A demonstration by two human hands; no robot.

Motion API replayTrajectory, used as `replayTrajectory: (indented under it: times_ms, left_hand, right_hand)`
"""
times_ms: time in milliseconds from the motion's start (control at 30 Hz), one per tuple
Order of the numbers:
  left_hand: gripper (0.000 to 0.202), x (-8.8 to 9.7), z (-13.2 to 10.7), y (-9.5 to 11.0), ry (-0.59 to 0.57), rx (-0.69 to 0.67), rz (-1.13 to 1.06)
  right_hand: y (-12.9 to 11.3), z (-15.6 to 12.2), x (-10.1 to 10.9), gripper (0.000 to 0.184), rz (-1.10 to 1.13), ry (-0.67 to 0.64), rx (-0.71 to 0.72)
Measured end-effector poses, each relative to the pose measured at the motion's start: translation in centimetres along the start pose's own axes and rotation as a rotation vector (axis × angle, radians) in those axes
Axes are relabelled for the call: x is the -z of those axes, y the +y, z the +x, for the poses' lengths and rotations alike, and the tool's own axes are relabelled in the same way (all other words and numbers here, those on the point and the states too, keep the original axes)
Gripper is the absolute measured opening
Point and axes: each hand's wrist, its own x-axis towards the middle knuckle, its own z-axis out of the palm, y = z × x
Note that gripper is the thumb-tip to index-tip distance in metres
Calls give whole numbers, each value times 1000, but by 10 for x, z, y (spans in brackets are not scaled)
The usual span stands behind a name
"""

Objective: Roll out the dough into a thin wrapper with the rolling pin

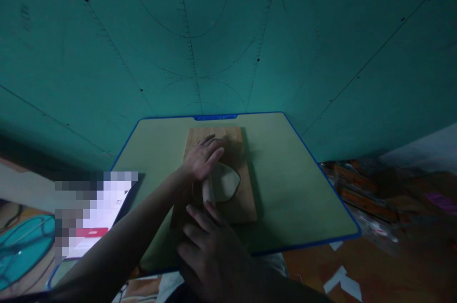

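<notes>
Blue-rimmed table [300, 184], wooden cutting board [246, 210], and on it dough [227, 183] that looks largely flattened, its outline uneven.
Beyond the table's right edge, plastic packaging [378, 229], contents too dim to tell; left hand [203, 157] spread over the rolling pin's [208, 193] far end, right hand [209, 246] bent-fingered at its near end, grip unclear.

My left hand [203, 159] lies at 12 o'clock on a pale cylindrical rolling pin [207, 192], my right hand [210, 248] at 6, over flat, pale, rounded dough [227, 182] on a rectangular brown wooden board [248, 210].
</notes>
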Motion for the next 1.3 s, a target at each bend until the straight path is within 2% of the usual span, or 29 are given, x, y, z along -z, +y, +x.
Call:
replayTrajectory:
  times_ms: [100, 200, 333, 433, 533, 767, 867, 967, 1133, 1300]
  left_hand:
    - [49, -4, 10, 10, -8, -31, 43]
    - [47, -14, 31, 33, -5, -85, 59]
    - [47, -28, 52, 62, -23, -140, -43]
    - [47, -31, 57, 71, -19, -147, -118]
    - [47, -25, 48, 62, 5, -118, -112]
    - [54, -5, 6, 5, -9, -37, 83]
    - [57, -3, 1, 0, -35, -9, 110]
    - [57, -8, 12, 15, -31, -12, 124]
    - [55, -21, 41, 55, 20, -1, 58]
    - [57, -27, 50, 76, 20, 51, -22]
  right_hand:
    - [6, -9, -3, 34, 15, 0, -44]
    - [17, -31, -8, 41, -29, 21, -108]
    - [32, -63, -16, 57, -121, 82, -146]
    - [37, -73, -16, 58, -155, 102, -153]
    - [35, -64, -8, 50, -164, 99, -116]
    - [13, -14, 7, 41, -21, 10, 36]
    - [11, -10, 5, 37, 22, 21, 29]
    - [16, -22, 4, 35, 39, 35, -58]
    - [32, -58, 10, 54, 33, 48, -187]
    - [39, -76, 16, 46, -32, 150, -264]
